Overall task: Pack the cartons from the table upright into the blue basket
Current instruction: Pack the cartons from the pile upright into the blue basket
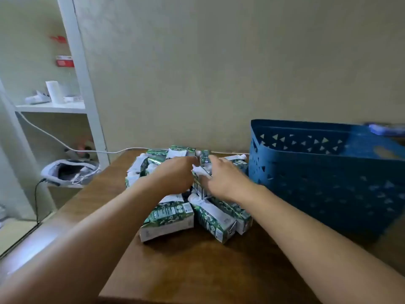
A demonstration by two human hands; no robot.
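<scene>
Cartons (pixel 168 218), green and white, lie in a jumbled heap on the wooden tabletop (pixel 197 270), toppled on their sides and overlapping, so the ones beneath are mostly hidden and no count is possible. There is printing on the nearest cartons, small round marks and lines of text, but it is too blurred to read, and no brand name comes clear. Both arms reach forward over the pile. The left hand (pixel 175 176) is curled with its fingers down among the cartons; the right hand (pixel 221 176) is flatter, fingers pointing toward the left hand, pressed on a white carton edge. I cannot tell whether either hand has actually closed on a carton, since the fingertips are buried and smeared. The blue basket (pixel 317 172) stands just to the right of the heap, its far right corner cut off and blurred.
</scene>
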